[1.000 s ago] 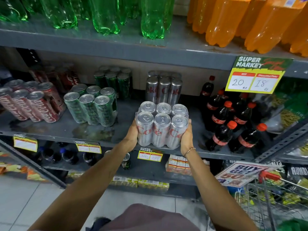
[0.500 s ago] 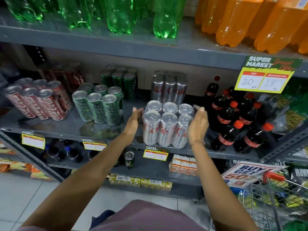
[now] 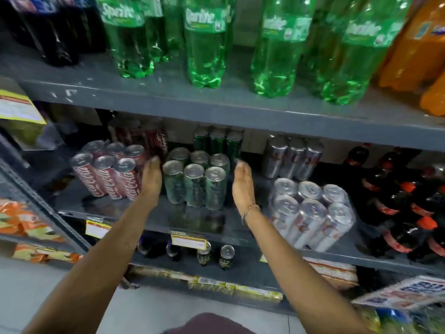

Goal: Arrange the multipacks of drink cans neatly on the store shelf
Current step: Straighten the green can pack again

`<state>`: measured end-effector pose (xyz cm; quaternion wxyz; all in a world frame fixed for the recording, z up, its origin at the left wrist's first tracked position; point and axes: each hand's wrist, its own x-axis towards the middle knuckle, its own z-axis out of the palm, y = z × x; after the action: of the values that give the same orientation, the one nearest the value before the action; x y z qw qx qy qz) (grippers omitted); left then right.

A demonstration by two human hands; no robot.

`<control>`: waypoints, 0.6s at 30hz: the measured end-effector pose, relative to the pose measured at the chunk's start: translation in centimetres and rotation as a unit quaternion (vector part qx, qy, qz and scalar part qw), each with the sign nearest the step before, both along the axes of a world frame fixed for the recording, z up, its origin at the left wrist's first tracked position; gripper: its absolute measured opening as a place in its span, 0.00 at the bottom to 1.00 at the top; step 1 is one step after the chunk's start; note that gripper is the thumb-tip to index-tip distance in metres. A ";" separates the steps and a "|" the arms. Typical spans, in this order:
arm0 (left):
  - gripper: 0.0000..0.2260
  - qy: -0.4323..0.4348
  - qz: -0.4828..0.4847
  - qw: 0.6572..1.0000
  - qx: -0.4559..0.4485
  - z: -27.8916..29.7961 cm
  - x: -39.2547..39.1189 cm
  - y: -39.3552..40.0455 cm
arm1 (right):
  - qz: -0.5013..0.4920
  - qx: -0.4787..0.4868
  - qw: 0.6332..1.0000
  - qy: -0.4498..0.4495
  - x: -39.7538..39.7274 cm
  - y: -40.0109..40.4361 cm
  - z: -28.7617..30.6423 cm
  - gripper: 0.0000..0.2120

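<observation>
A green six-pack of cans stands on the grey middle shelf. My left hand is flat and open at its left side, my right hand open a little off its right side. Neither hand grips the pack. A red cola six-pack leans to the left of my left hand. A silver six-pack in clear wrap sits tilted at the right near the shelf's front edge. More red, green and silver packs stand behind at the back.
Small dark cola bottles crowd the shelf's right end. Large green bottles and orange bottles fill the shelf above. Loose cans and price tags are on the lower shelf. A promo sign is at lower right.
My hands let go of the silver six-pack, which now rests on the shelf at the right. Both hands moved left to either side of the green six-pack. The view shifted left and closer.
</observation>
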<state>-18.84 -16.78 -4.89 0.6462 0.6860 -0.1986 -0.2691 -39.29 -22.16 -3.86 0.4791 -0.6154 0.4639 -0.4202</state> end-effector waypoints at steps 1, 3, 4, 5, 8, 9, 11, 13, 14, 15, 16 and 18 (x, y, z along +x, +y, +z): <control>0.20 0.052 -0.030 0.998 0.001 -0.4 0.0 0.6 | 0.000 0.065 0.998 -0.027 1.1 -0.5 -0.8 0.21; 0.24 0.138 -0.093 0.986 0.000 -1.8 -0.2 0.9 | 0.023 0.205 0.974 -0.090 2.7 -0.7 -1.9 0.27; 0.25 0.155 -0.116 0.981 0.003 -2.7 -0.1 0.6 | 0.035 0.258 0.960 -0.105 3.2 -0.6 -2.4 0.30; 0.25 0.173 -0.122 0.977 0.005 -3.0 -0.1 0.4 | 0.047 0.283 0.951 -0.112 3.6 -0.3 -2.4 0.33; 0.22 0.220 -0.111 0.969 0.013 -3.2 -0.3 -0.4 | 0.031 0.288 0.948 -0.134 4.1 -0.2 -2.8 0.34; 0.22 0.240 -0.104 0.965 0.018 -3.4 -0.3 -0.7 | 0.018 0.288 0.947 -0.143 4.1 -0.4 -2.8 0.34; 0.23 0.256 -0.118 0.959 0.028 -3.4 -0.6 -1.1 | -0.005 0.293 0.943 -0.159 3.8 -0.9 -3.2 0.35; 0.22 0.252 -0.130 0.959 0.025 -3.4 -1.5 -1.7 | -0.013 0.304 0.935 -0.180 3.1 -1.1 -3.5 0.35; 0.22 0.250 -0.138 0.958 0.028 -3.5 -1.9 -1.9 | -0.020 0.306 0.933 -0.186 2.6 -1.4 -3.8 0.35; 0.22 0.244 -0.149 0.958 0.031 -3.6 -2.4 -1.9 | -0.025 0.305 0.934 -0.186 2.2 -1.6 -4.1 0.34; 0.22 0.238 -0.154 0.959 0.030 -3.6 -2.8 -1.8 | -0.026 0.308 0.933 -0.183 1.9 -1.7 -4.3 0.33; 0.21 0.227 -0.159 0.960 0.029 -4.3 -2.9 -1.7 | -0.020 0.311 0.931 -0.189 1.5 -1.8 -4.2 0.31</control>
<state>-21.79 -18.44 -9.18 0.6031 0.5847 -0.1460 -0.5226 -37.80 -23.92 -8.08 0.7166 -0.3352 0.4845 -0.3732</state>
